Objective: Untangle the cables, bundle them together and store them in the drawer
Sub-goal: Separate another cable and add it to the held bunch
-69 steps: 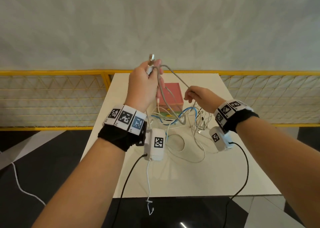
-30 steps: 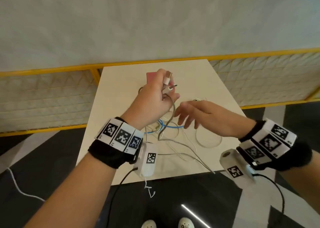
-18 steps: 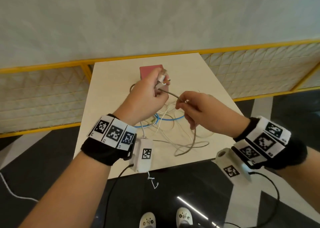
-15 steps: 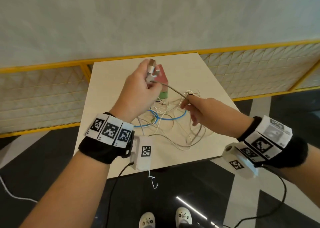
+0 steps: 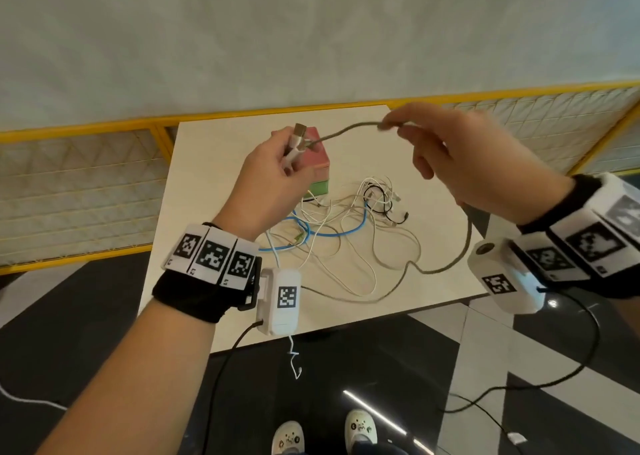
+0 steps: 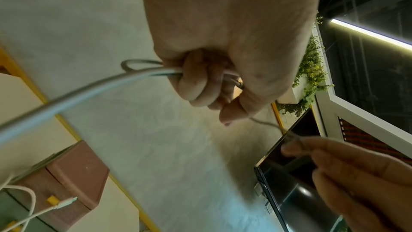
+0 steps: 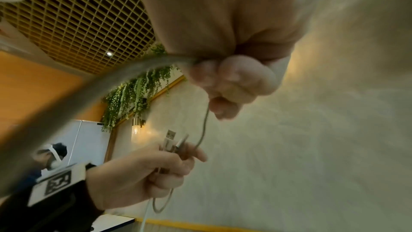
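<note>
— Left grip?
— Clenched: left hand (image 5: 273,174) wrapped round two plug ends (image 5: 298,139), one white, one grey, raised above the tabletop (image 5: 207,184).
— Right?
— Pinching. Right hand (image 5: 460,163) nipping the grey cable (image 5: 346,130) between thumb and forefinger, a short way along from its plug. Beyond the pinch, drops behind the right wrist, then snakes across the near part of the tabletop, over some white loops.
— And the other cables?
— Heaped in a tangle (image 5: 346,226) mid-tabletop: white, a blue cable (image 5: 329,234), a black one at the far side.
— Likeliest trouble?
— Probably snagging. Running the pinch further along while crossed with those loops risks cinching a knot instead of freeing it, or dragging the whole heap toward the near edge. Already a white tail (image 5: 294,361) dangling over that edge; easy to lose more that way. Also a chance of jerking a plug out of the left grip under a hard pull.
— Containers?
— Just one: a pink drawer box (image 5: 317,149) on the tabletop, right behind the left hand, with a green drawer under the pink top. Seemingly closed; contents not visible. One white lead lying against its front, outside. Nothing stored yet, judging by that.
</note>
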Tool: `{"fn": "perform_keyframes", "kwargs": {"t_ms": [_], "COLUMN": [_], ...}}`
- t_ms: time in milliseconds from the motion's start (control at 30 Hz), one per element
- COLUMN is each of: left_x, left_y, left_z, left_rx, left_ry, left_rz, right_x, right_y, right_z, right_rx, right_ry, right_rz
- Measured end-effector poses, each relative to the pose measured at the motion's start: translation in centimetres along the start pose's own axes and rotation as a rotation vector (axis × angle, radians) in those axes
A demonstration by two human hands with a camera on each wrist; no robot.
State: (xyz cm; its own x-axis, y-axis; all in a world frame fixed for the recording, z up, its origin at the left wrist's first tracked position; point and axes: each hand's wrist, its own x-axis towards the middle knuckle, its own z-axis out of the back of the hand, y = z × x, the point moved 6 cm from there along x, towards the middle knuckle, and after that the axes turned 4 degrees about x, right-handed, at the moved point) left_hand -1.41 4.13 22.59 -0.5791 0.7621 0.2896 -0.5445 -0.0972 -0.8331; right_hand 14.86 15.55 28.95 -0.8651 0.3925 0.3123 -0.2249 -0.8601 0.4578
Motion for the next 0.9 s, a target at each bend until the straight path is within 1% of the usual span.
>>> {"fn": "perform_keyframes", "kwargs": {"t_ms": [33,100,133,167,200,267,300,367,433,467,500,567,633,700,767,800,833,900], "left_x": [-0.1,-0.2,-0.2,-0.2,-0.2,-0.2,-0.2,-0.4,-0.7,-1.0,-1.2,-1.6,-1.8,-1.7,-1.6,-1.6,-1.5,-1.4], "left_y": [-0.1,0.0,0.1,0.1,0.2,0.2,0.2,0.0,-0.5,-0.9,-1.4,-2.5,-3.3,-3.5,-3.4,-3.2,-3.0,-3.1], "left_z": [-0.1,-0.2,-0.3,-0.4,-0.5,-0.8,-1.0,-1.5,-2.3,-2.8,-3.3,-4.3,-5.1,-5.2,-5.1,-4.9,-4.5,-3.5], "left_rx": [-0.015,-0.053,-0.037,0.005,0.043,0.060,0.054,0.032,-0.093,-0.171,-0.211,-0.178,-0.139,-0.131,-0.135,-0.136,-0.161,-0.263], "left_ry": [0.016,0.048,0.070,0.090,0.104,0.123,0.136,0.179,0.234,0.260,0.276,0.297,0.314,0.296,0.316,0.305,0.277,0.190], "left_rz": [0.009,0.023,0.023,0.009,-0.011,-0.018,-0.007,0.012,0.055,0.069,0.065,-0.010,-0.085,-0.107,-0.063,-0.040,-0.026,-0.065], "right_x": [-0.2,-1.7,-2.9,-4.2,-5.2,-6.7,-7.1,-7.1,-6.0,-5.3,-4.5,-3.1,-2.5,-2.2,-2.0,-2.1,-2.1,-2.1], "right_y": [-0.4,-1.7,-2.3,-2.7,-3.2,-3.9,-4.2,-4.8,-4.8,-4.3,-3.3,-1.1,0.7,1.2,0.9,0.8,0.9,1.0], "right_z": [-0.7,-3.5,-5.1,-6.4,-7.5,-8.8,-9.1,-9.4,-9.3,-9.1,-8.9,-8.9,-9.5,-10.5,-11.4,-11.8,-12.0,-12.4], "right_rx": [-0.031,-0.109,-0.155,-0.203,-0.251,-0.294,-0.296,-0.351,-0.384,-0.346,-0.262,-0.019,0.245,0.496,0.742,0.842,0.907,0.933], "right_ry": [0.113,0.473,0.663,0.814,0.920,1.019,1.029,0.977,0.838,0.752,0.665,0.527,0.473,0.430,0.379,0.369,0.370,0.363], "right_rz": [-0.056,-0.193,-0.225,-0.223,-0.206,-0.231,-0.261,-0.245,-0.173,-0.131,-0.088,-0.005,0.034,-0.020,-0.110,-0.137,-0.153,-0.161]}}
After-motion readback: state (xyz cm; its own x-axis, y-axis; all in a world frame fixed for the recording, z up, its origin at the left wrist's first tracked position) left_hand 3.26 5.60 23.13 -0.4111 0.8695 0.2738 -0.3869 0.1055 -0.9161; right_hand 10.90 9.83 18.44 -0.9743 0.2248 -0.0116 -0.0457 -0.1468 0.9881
